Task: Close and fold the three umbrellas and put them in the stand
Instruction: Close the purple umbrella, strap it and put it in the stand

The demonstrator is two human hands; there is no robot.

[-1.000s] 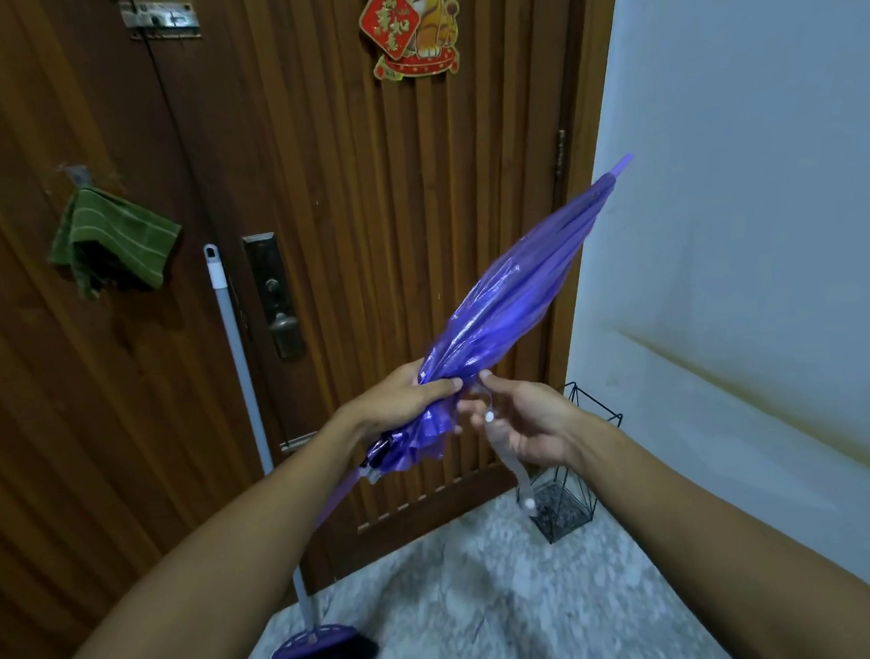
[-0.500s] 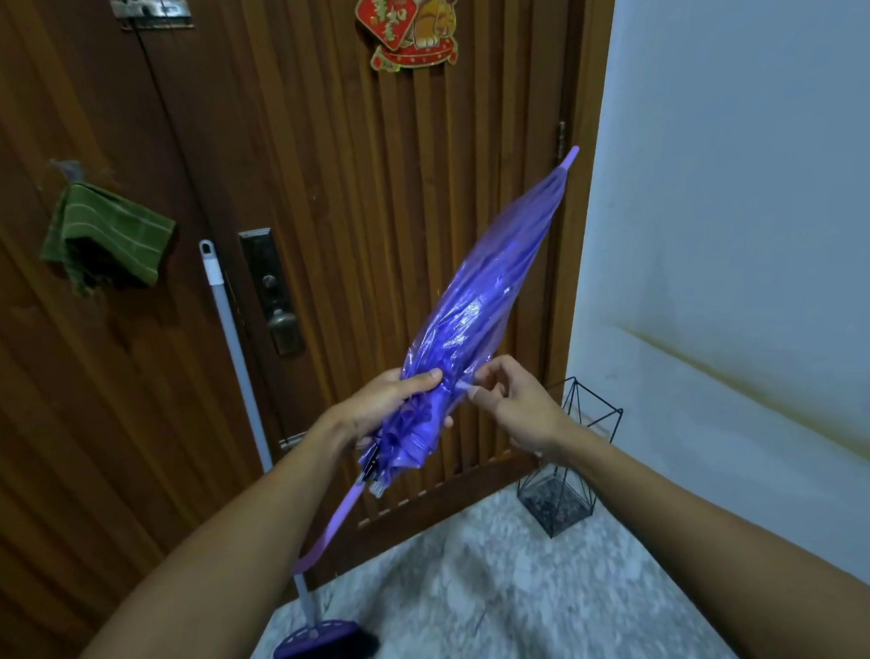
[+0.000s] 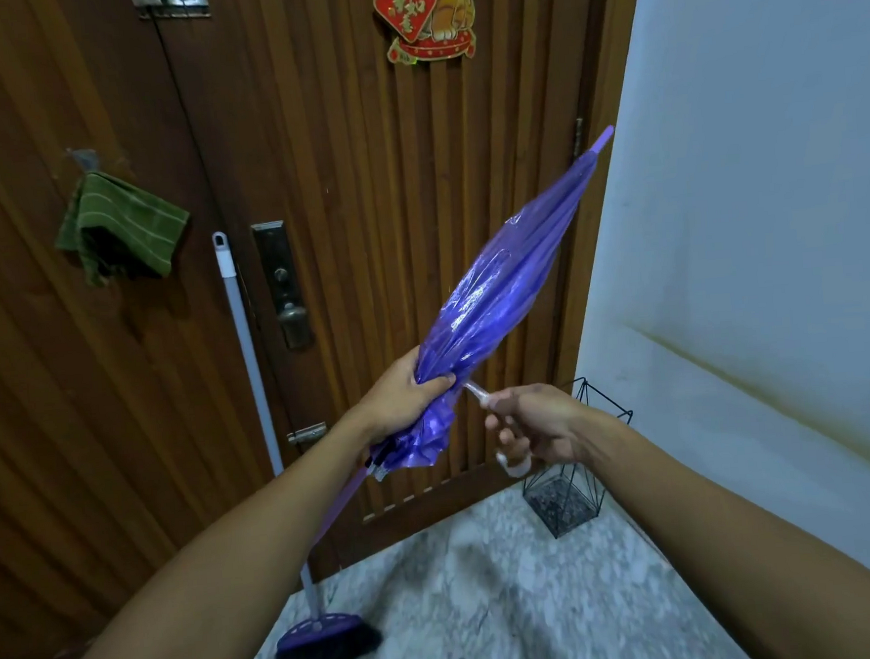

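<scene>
Translucent plastic tie strap (image 3: 478, 394) is pinched in the curled fingers of the right hand (image 3: 537, 425), drawn taut to the right of the purple umbrella (image 3: 493, 304). Left hand (image 3: 402, 398) is clenched round the gathered canopy near its lower edge. Umbrella's long axis runs from near left, handle end low, to far right, tip high; wire umbrella stand (image 3: 573, 494) sits on the floor just beyond the right hand.

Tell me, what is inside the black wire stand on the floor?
No umbrella stands in the wire stand; through its wires only a dark speckled bottom shows. The right hand and forearm cover part of its upper frame.
</scene>
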